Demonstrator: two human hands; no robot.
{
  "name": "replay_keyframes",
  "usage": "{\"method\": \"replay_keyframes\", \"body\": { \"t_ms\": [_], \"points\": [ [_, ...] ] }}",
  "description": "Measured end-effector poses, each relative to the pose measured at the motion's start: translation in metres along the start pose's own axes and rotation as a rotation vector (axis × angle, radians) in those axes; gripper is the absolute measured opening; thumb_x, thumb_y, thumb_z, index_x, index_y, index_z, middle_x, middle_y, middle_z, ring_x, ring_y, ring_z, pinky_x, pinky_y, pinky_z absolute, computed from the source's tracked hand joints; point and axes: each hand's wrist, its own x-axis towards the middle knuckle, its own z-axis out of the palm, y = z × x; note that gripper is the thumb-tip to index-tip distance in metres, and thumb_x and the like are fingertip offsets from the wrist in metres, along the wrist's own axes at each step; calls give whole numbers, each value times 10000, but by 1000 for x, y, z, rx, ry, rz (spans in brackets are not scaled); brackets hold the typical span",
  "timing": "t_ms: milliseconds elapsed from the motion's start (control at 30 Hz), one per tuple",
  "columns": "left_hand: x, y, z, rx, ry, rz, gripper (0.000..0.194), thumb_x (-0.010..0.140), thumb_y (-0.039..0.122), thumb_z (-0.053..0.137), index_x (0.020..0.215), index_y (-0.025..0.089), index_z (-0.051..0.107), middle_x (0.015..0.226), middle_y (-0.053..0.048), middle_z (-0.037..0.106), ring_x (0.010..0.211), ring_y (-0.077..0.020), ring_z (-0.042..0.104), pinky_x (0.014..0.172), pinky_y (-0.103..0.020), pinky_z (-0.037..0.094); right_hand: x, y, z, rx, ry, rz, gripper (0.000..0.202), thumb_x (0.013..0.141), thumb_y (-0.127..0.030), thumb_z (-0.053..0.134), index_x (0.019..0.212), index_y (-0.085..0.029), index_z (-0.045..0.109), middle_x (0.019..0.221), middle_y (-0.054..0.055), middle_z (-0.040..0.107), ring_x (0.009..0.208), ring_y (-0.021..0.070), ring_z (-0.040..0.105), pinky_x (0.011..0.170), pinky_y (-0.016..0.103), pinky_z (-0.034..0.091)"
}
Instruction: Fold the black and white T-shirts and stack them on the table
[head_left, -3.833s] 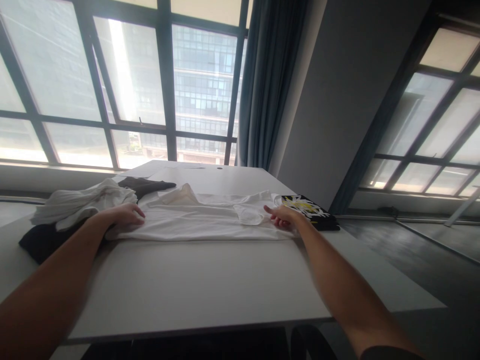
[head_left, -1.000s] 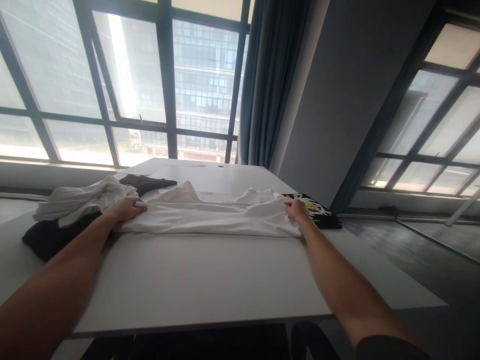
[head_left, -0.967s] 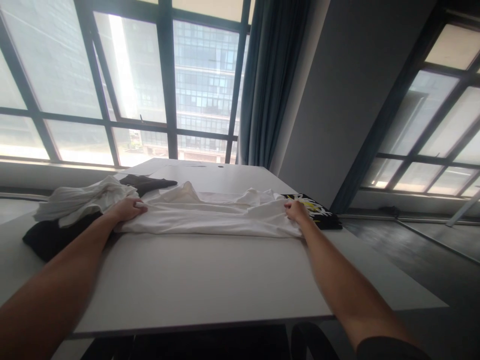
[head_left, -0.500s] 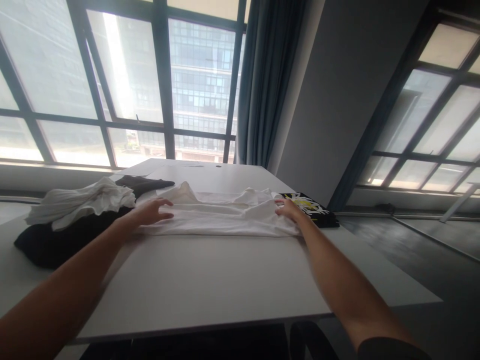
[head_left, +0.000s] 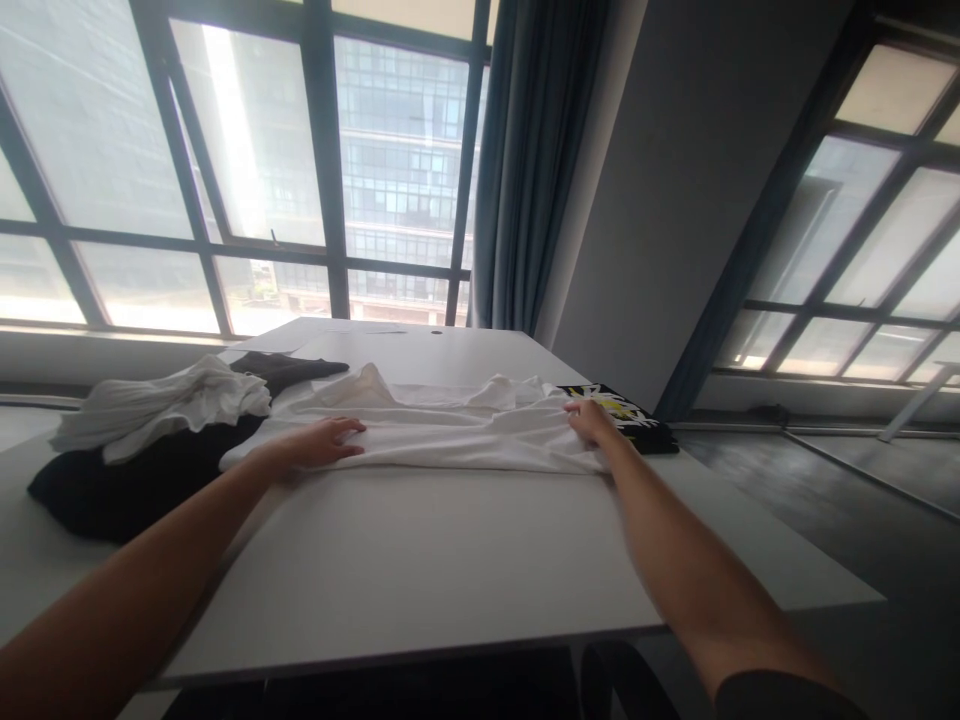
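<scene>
A white cloth garment (head_left: 465,440), probably a shirt, lies spread across the table in front of me, with creases and a raised fold along its far side. My left hand (head_left: 324,442) rests on its left part, fingers apart and pointing right. At the right end, my right hand (head_left: 592,420) touches the fabric with its fingertips, the fingers slightly bent and apart. Just beyond that hand lies a folded black garment (head_left: 637,430) with a white and yellow print.
On the left a crumpled white garment (head_left: 169,400) lies over black cloth (head_left: 97,490), with a dark grey garment (head_left: 289,372) behind. The white table (head_left: 450,560) ends at a front edge near me. Windows, a blue-grey curtain (head_left: 517,180) and a pillar stand beyond.
My left hand has moved right and slightly nearer, onto the white garment. My right hand has shifted slightly right. The garment's near left corner now reaches farther left.
</scene>
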Motion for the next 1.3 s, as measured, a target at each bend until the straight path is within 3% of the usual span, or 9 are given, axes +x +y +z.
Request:
{"method": "replay_keyframes", "body": {
  "t_ms": [200,333,500,567,767,967,1100,1233,1300],
  "points": [
    [-1,6,0,11,-16,-10,838,742,735,517,1393,207,530,1506,-122,479,1353,-310,469,1141,-414,346,-1,-17,-2,111,57,43,328,781,-341,688,1033,-148,774,979,121,764,941,261,703,864,326,515],
    [-2,7,-2,24,-24,-14,827,754,719,514,1400,202,522,1514,-125,469,1363,-307,459,1143,-414,345,-10,-44,-9,436,62,-63,406,759,-362,706,1097,-140,750,1008,108,753,932,237,684,840,318,519],
    [-4,10,-4,46,-31,-9,832,765,715,497,1411,190,515,1517,-125,464,1373,-306,448,1151,-407,335,-31,-82,-18,698,-550,-292,541,697,-558,745,1044,-144,774,811,51,731,685,152,626,627,247,483],
    [-4,10,-3,47,-23,-13,833,761,722,494,1405,195,520,1513,-125,470,1370,-308,452,1149,-409,338,-36,-88,-18,646,-665,-331,497,640,-542,796,932,-140,794,782,40,724,657,131,599,604,228,457],
    [-4,9,-2,10,5,-1,813,731,736,523,1352,213,571,1470,-126,521,1333,-316,496,1132,-410,368,-27,-72,-13,634,-619,-321,448,570,-421,839,918,-143,789,832,35,741,670,139,608,624,235,469],
    [-4,10,-2,4,15,7,843,715,777,516,1338,212,580,1470,-130,521,1331,-328,496,1134,-423,367,-6,-21,-11,197,50,-76,359,740,-221,673,1080,-143,760,1057,117,747,950,240,684,865,311,507],
    [-3,7,-2,3,15,9,842,713,779,525,1339,218,578,1470,-129,522,1335,-327,491,1137,-428,361,-3,-1,-7,-81,39,-37,403,754,-182,654,1147,-163,736,1178,142,711,1105,273,650,962,331,468],
    [-3,8,-2,-10,14,-2,828,705,774,538,1330,233,586,1474,-122,520,1340,-321,487,1138,-429,358,-6,-19,-4,-140,94,-131,382,841,-286,634,1195,-166,712,1254,163,667,1140,275,625,974,331,449],
    [-3,9,-3,-13,17,-5,826,700,771,544,1322,230,591,1472,-122,521,1341,-324,486,1139,-433,356,-9,-33,0,-130,-11,-195,355,851,-327,645,1170,-191,724,1224,132,688,1110,255,639,950,306,453]
  ]
}}
